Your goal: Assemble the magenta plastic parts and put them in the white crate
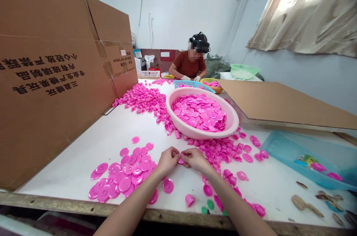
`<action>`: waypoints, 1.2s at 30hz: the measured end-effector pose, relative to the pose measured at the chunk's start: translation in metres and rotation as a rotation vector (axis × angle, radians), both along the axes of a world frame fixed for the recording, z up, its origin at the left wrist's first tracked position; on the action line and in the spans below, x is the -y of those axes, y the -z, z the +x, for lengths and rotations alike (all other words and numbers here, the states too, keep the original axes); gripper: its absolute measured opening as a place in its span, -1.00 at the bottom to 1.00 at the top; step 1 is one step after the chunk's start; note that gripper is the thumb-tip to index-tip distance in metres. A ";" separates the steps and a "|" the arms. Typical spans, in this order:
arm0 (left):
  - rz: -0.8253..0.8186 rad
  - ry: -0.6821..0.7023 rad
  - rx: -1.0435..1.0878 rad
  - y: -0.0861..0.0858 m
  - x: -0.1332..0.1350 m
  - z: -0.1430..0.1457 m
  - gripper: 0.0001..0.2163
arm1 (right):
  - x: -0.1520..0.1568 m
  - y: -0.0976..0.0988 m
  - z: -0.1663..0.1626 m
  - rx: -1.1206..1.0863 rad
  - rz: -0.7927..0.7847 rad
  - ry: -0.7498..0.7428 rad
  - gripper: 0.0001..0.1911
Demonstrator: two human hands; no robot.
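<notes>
My left hand (167, 159) and my right hand (195, 158) meet over the white table (111, 139), fingers pinched together on one small pink plastic piece (181, 160). A pile of flat pink discs (125, 176) lies just left of my left hand. Small pink caps (223, 154) are scattered to the right of my right hand and behind it. Beyond them stands a pink basin (178, 124) full of pink discs.
A big cardboard sheet (55, 79) stands along the left side, another (279, 105) lies at right. A blue tray (306, 158) sits at right. Another person (191, 63) works at the far end beside baskets. Green caps (210, 204) and nut shells (306, 206) lie near the front edge.
</notes>
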State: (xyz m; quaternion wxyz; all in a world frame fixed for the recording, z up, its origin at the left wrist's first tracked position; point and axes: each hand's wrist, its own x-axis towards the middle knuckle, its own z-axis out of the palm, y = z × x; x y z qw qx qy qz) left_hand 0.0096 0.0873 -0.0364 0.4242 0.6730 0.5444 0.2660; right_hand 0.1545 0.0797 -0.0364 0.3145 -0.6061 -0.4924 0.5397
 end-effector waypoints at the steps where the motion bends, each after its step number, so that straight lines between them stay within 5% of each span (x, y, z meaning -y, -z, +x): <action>1: -0.011 0.019 -0.004 0.000 -0.001 -0.001 -0.82 | -0.001 0.000 0.001 0.017 -0.020 -0.030 -0.82; 6: -0.111 0.156 -0.177 -0.014 -0.018 0.005 -0.78 | -0.006 -0.013 0.002 0.137 -0.104 -0.059 -0.93; 11: 0.234 -0.067 -0.475 -0.016 -0.024 0.031 -0.74 | -0.013 -0.014 0.004 0.060 -0.134 -0.097 -0.89; 14: 0.298 -0.090 -0.609 -0.008 -0.021 0.039 -0.78 | -0.022 -0.005 0.009 0.018 -0.179 -0.161 -0.87; 18: 0.294 -0.081 -0.624 0.001 -0.020 0.037 -0.80 | -0.033 0.004 0.015 0.035 -0.208 -0.281 -0.86; 25: 0.354 -0.120 -0.615 -0.008 -0.017 0.038 -0.75 | -0.027 -0.001 0.017 0.084 -0.104 -0.252 -0.94; 29: 0.299 0.030 -0.642 -0.020 -0.012 0.037 -0.68 | -0.012 -0.006 0.006 0.170 0.019 -0.206 -0.95; 32: 0.211 0.112 -0.549 -0.035 -0.002 0.011 -0.65 | -0.001 -0.020 -0.009 0.233 0.189 -0.308 -0.95; 36: 0.115 -0.181 -0.531 -0.066 0.038 -0.098 -0.69 | -0.004 -0.043 -0.011 0.527 0.532 -0.336 -0.79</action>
